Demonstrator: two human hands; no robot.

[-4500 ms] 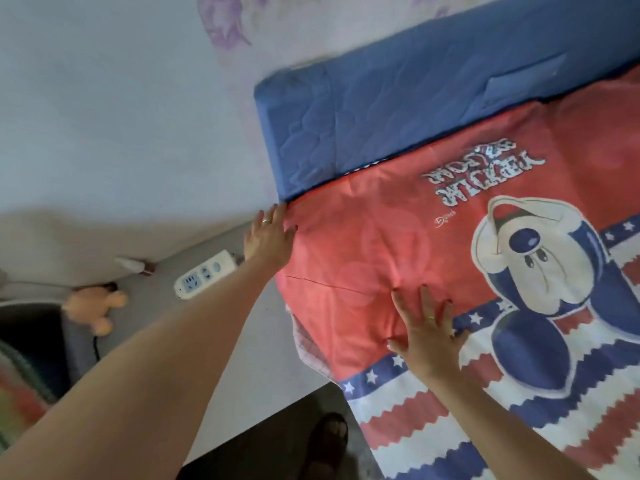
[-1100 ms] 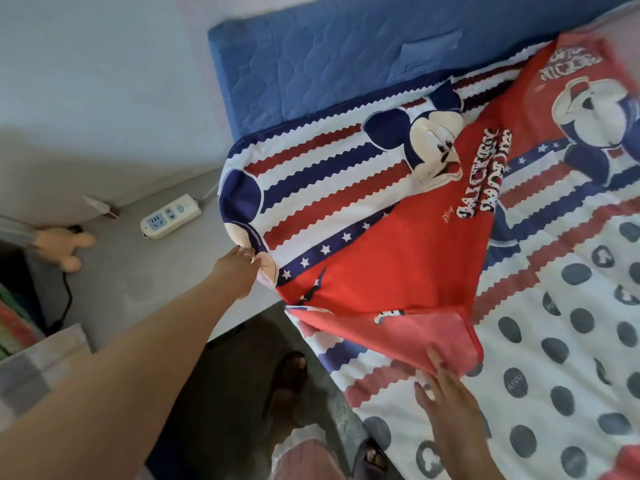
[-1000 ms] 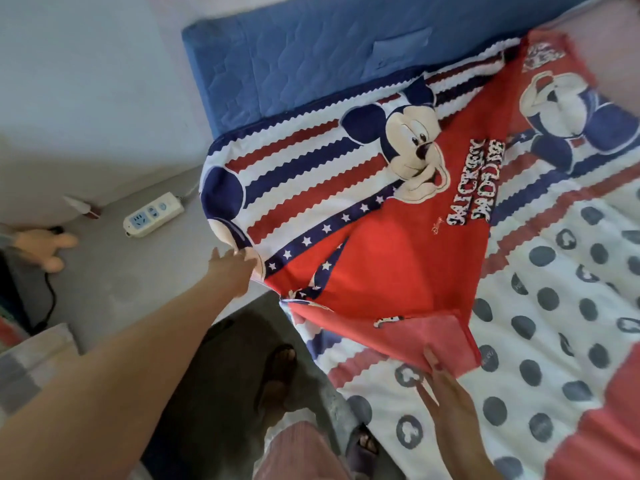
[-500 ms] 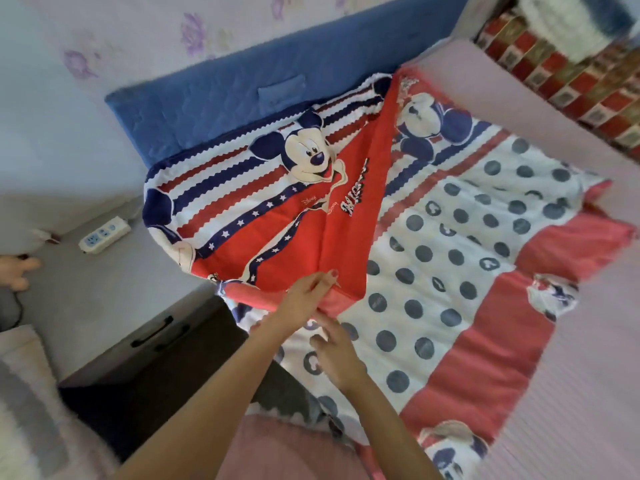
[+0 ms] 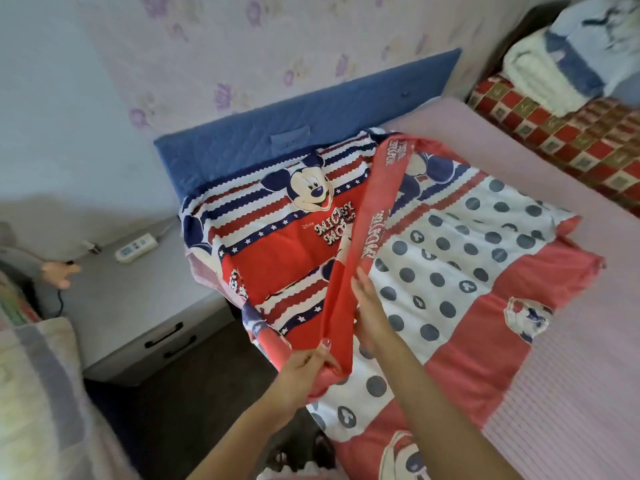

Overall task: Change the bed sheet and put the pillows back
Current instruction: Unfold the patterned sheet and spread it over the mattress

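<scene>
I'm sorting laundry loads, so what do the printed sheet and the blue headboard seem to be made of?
The printed sheet looks like thin, matte woven fabric, probably cotton or a blend: it folds and creases softly where the left hand pinches its red edge. The blue headboard looks like padded, quilted fabric with stitched curved lines and a dull finish; its filling cannot be seen.

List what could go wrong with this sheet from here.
1. The sheet is still folded, covering only part of the mattress; spreading it from this one corner may leave it crooked.
2. Only the left hand pinches the red fold; the right hand lies flat against it, so the fold could slip.
3. The sheet's edge hangs toward the floor and may get dirty.
</scene>
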